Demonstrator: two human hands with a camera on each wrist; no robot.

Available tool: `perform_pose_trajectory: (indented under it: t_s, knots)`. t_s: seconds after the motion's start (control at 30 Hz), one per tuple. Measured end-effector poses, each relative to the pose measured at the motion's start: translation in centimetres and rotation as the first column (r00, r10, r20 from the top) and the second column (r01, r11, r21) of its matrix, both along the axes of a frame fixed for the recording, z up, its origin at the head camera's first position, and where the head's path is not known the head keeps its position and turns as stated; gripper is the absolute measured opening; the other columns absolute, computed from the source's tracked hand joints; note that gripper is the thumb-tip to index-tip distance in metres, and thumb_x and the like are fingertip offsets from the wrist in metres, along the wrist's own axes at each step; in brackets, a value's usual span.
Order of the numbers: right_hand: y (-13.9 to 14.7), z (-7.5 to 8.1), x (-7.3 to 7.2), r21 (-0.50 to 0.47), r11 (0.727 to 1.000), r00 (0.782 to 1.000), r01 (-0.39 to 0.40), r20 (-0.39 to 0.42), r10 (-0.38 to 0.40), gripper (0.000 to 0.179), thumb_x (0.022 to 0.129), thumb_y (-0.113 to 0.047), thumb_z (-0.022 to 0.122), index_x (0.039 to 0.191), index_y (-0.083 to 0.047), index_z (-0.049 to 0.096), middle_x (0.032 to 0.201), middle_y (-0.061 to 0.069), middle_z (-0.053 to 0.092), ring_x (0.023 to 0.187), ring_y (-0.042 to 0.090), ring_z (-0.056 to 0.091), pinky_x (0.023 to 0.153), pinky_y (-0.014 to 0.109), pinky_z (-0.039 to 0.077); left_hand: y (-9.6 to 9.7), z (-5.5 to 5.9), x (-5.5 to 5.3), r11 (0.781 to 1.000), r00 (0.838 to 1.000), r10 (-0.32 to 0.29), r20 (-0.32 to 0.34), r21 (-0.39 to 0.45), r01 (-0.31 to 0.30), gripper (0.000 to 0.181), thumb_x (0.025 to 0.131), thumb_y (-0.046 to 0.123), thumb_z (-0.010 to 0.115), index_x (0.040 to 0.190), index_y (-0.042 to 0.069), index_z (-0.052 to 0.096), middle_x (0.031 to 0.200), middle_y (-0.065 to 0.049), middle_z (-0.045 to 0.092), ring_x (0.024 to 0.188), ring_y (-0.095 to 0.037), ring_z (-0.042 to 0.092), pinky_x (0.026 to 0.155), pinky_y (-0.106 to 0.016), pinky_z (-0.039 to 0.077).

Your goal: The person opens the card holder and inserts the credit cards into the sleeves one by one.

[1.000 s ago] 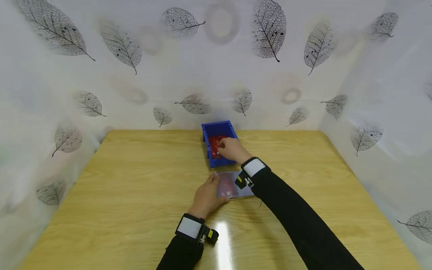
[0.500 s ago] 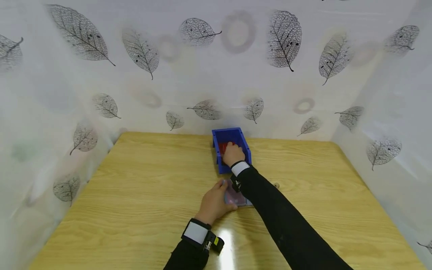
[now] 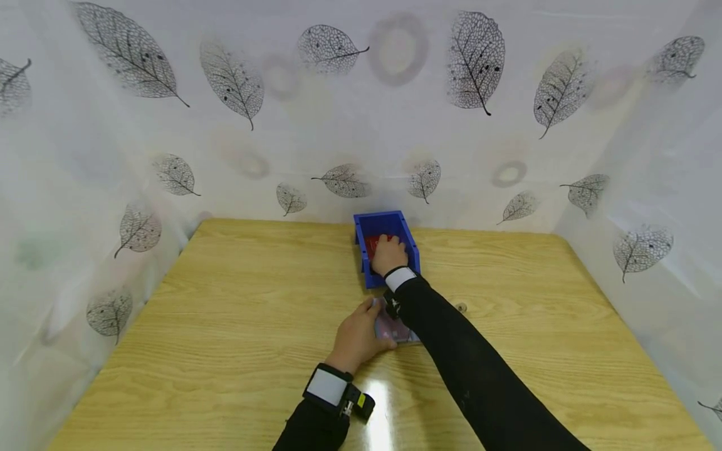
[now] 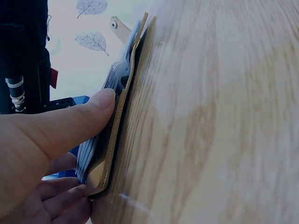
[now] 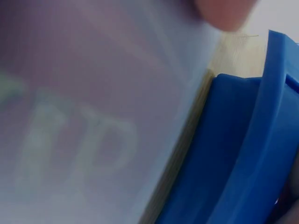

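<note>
On the table lies an unfolded card holder [image 3: 389, 327], with clear plastic sleeves and a tan leather-like cover [image 4: 114, 123]. My left hand [image 3: 356, 339] grips its left end, the thumb [image 4: 96, 109] on the near edge and the fingers at the far side. Beyond it stands a blue bin [image 3: 375, 280] with red cards [image 3: 371, 244] inside. My right hand [image 3: 389, 254] reaches down into the bin over these cards; its fingertips are hidden, so whether it pinches a card cannot be told. Close in the right wrist view is a blurred plastic sleeve [image 5: 93, 121].
A snap strap [image 4: 120, 30] sticks out from the holder's far end. The wooden table [image 3: 254, 326] meets a leaf-patterned curtain [image 3: 237, 163] behind the bin and at both sides. My right sleeve [image 3: 479, 369] covers part of the holder.
My right hand has gone from above the red cards deeper into the bin. The left hand keeps its grip on the card holder. The head view has shifted slightly.
</note>
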State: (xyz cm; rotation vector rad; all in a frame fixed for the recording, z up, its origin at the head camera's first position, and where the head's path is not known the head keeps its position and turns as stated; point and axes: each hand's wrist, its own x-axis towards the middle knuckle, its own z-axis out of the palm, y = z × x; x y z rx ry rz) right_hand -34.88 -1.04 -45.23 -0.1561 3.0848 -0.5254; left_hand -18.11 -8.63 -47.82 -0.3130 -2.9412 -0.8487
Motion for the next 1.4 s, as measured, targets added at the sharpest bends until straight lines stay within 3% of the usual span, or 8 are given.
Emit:
perform_pose_trajectory:
  t_s: [0.23, 0.47, 0.67, 0.83, 1.0, 1.27, 1.33, 1.4]
  knots:
    - [0.2, -0.4, -0.1, 0.02, 1.0, 0.998, -0.016, -0.065, 0.017, 0.049, 0.085, -0.016, 0.072, 0.126, 0.001, 0.05, 0.119, 0.028, 0.05, 0.105, 0.044, 0.053, 0.086, 0.053, 0.05, 0.1, 0.0, 0.0, 1.0, 1.0, -0.004, 0.022, 0.022, 0.003, 0.081, 0.07, 0.038, 0.087, 0.136, 0.002, 0.056, 0.143, -0.019, 0.048, 0.119, -0.035, 0.056, 0.092, -0.046, 0.05]
    - [0.8, 0.4, -0.1, 0.0, 0.995, 0.994, -0.097, -0.052, 0.096, 0.044, 0.092, -0.008, 0.062, 0.133, 0.002, 0.049, 0.116, 0.025, 0.057, 0.099, 0.039, 0.062, 0.083, 0.048, 0.053, 0.0, -0.2, -0.1, 1.0, 1.0, -0.008, 0.014, 0.029, 0.008, 0.08, 0.07, 0.038, 0.086, 0.135, 0.001, 0.056, 0.142, -0.02, 0.049, 0.119, -0.036, 0.056, 0.092, -0.046, 0.05]
    - [2.2, 2.0, 0.3, -0.107, 0.982, 0.981, -0.154, -0.137, 0.139, 0.046, 0.091, -0.003, 0.06, 0.135, -0.004, 0.051, 0.111, 0.02, 0.063, 0.091, 0.032, 0.064, 0.074, 0.042, 0.054, 0.0, -0.5, -0.3, 0.999, 1.0, -0.008, 0.012, 0.038, 0.007, 0.079, 0.07, 0.039, 0.086, 0.133, 0.002, 0.058, 0.141, -0.02, 0.05, 0.12, -0.036, 0.056, 0.093, -0.046, 0.049]
    - [3.7, 3.9, 1.1, -0.207, 0.959, 0.97, -0.195, -0.187, 0.157, 0.03, 0.091, 0.0, 0.058, 0.121, -0.002, 0.057, 0.104, 0.018, 0.065, 0.088, 0.031, 0.063, 0.073, 0.042, 0.052, 0.0, -0.5, -0.5, 0.999, 0.999, -0.003, 0.034, 0.04, 0.002, 0.081, 0.069, 0.039, 0.087, 0.134, 0.001, 0.057, 0.142, -0.02, 0.049, 0.12, -0.038, 0.055, 0.094, -0.048, 0.048]
    - [6.0, 5.0, 2.7, -0.349, 0.916, 0.975, -0.2, -0.166, 0.149, 0.016, 0.092, -0.005, 0.062, 0.107, -0.003, 0.064, 0.104, 0.014, 0.066, 0.089, 0.027, 0.062, 0.076, 0.037, 0.05, -0.2, -0.5, -0.8, 1.0, 0.999, 0.011, 0.052, 0.015, -0.011, 0.084, 0.068, 0.041, 0.087, 0.136, 0.002, 0.055, 0.143, -0.019, 0.048, 0.121, -0.037, 0.054, 0.095, -0.047, 0.048]
    - [11.0, 4.6, 7.5, -0.577, 0.8, 0.982, -0.161, -0.016, 0.186, 0.017, 0.094, -0.008, 0.062, 0.109, -0.002, 0.066, 0.111, 0.016, 0.065, 0.071, 0.021, 0.067, 0.063, 0.039, 0.056, -0.1, -0.1, -1.0, 1.0, 0.997, -0.005, 0.078, 0.025, 0.003, 0.087, 0.069, 0.04, 0.087, 0.138, 0.001, 0.053, 0.144, -0.02, 0.046, 0.125, -0.038, 0.051, 0.098, -0.048, 0.046]
    - [12.0, 4.0, 8.6, -0.595, 0.791, 0.982, -0.142, 0.019, 0.19, 0.016, 0.093, -0.004, 0.062, 0.109, 0.0, 0.066, 0.11, 0.017, 0.065, 0.07, 0.019, 0.067, 0.062, 0.038, 0.056, 0.0, -0.1, -1.0, 1.0, 0.996, -0.011, 0.093, 0.03, 0.008, 0.087, 0.069, 0.041, 0.086, 0.139, 0.001, 0.052, 0.145, -0.02, 0.045, 0.126, -0.039, 0.05, 0.099, -0.048, 0.045]
    - [12.8, 3.3, 9.5, -0.576, 0.804, 0.981, -0.145, 0.025, 0.195, 0.016, 0.092, -0.001, 0.062, 0.108, 0.001, 0.065, 0.109, 0.018, 0.065, 0.066, 0.016, 0.065, 0.059, 0.033, 0.055, 0.0, -0.2, -1.0, 0.999, 0.994, -0.011, 0.105, 0.043, 0.007, 0.088, 0.07, 0.04, 0.086, 0.14, 0.001, 0.051, 0.146, -0.02, 0.044, 0.127, -0.039, 0.049, 0.1, -0.048, 0.044]
